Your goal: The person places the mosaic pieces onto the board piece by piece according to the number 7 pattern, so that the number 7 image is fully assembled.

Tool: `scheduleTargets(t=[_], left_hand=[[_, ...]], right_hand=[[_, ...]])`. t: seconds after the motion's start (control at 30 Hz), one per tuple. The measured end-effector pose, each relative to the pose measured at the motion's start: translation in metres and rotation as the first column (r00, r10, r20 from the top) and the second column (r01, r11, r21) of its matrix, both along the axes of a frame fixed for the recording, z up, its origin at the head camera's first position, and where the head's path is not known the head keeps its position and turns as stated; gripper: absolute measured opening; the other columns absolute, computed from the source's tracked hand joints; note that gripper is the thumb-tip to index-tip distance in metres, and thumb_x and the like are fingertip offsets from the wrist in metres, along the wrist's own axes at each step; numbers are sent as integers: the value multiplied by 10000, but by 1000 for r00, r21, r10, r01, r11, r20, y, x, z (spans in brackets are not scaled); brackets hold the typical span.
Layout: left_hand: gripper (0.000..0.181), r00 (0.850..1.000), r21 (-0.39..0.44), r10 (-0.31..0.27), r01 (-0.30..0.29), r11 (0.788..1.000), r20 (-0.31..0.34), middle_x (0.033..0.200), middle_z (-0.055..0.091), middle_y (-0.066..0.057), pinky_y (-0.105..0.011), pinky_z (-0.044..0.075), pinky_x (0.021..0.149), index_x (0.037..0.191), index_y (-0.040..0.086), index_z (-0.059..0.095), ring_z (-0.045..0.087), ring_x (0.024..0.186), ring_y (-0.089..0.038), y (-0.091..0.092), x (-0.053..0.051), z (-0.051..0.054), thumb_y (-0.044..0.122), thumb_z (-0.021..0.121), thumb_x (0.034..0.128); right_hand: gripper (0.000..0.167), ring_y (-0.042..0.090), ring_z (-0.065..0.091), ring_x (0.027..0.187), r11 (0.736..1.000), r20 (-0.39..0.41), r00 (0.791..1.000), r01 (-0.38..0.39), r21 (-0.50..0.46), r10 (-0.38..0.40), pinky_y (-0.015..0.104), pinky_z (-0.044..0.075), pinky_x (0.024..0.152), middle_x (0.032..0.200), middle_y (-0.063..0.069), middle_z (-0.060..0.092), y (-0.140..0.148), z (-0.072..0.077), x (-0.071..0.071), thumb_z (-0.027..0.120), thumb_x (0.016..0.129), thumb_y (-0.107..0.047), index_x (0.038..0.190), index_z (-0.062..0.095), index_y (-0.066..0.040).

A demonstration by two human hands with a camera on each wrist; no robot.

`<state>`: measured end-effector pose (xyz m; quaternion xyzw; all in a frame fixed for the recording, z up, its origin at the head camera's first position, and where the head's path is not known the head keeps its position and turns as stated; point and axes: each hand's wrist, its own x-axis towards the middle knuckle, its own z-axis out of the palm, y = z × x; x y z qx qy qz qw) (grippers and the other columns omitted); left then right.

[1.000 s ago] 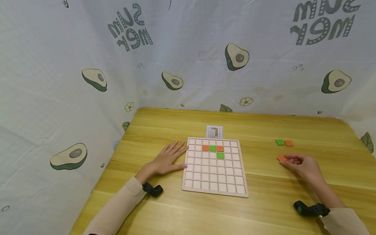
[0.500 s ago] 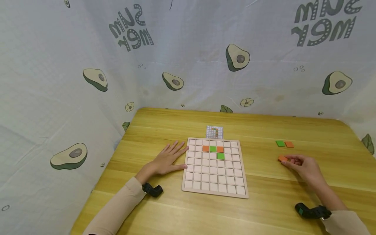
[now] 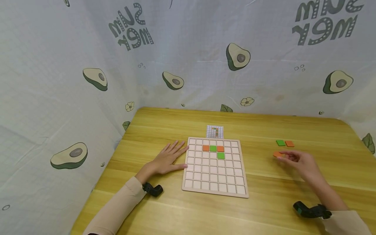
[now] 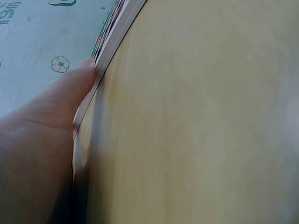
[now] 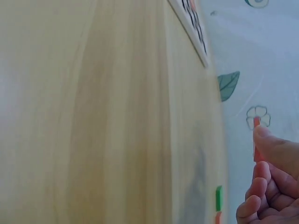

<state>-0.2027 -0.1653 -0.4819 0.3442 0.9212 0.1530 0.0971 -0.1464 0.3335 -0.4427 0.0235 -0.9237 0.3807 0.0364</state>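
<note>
Tile (image 3: pixel 277 154) (orange) sits pinched in the right hand (image 3: pixel 303 164).

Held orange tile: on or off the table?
Off: right wrist view shows the orange tile pinched in the right hand, clear of the table.

The head view was bright and fairly crisp, with diffuse light, a pale sheen on the near worktop (image 3: pixel 202 215) and only faint shadows. Both wrist views were hazier, their wood grain smeared and outer sides washed pale. Deep shadow pooled beneath the left grip (image 4: pixel 46 126); in the right wrist view, the worktop's far edge bowed beside a soft grey shadow.
</note>
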Motion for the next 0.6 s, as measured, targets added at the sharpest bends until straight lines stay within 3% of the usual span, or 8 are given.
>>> scheduleTargets(t=[0.23,0.6], left_hand=[[793,1000,-5,-2,2,1000,-11,1673,34,-57,-525,-16,1196,1622,236,119,-12,1518,-307,0,0,0,631,413,999],[787,1000,1,2,-2,1000,-6,1675,17,-36,-517,-34,1196,1621,257,109,-32,1520,-289,0,-1,-2,642,397,998]], right_hand=[[323,101,421,640,998,-67,996,-54,18,55,267,344,484,784,53,552,-21,8,-2,706,952,-169,1142,688,92],[352,127,418,646,993,-43,993,-113,-17,113,267,348,500,770,63,513,-52,16,-6,721,940,-185,1149,683,96]])
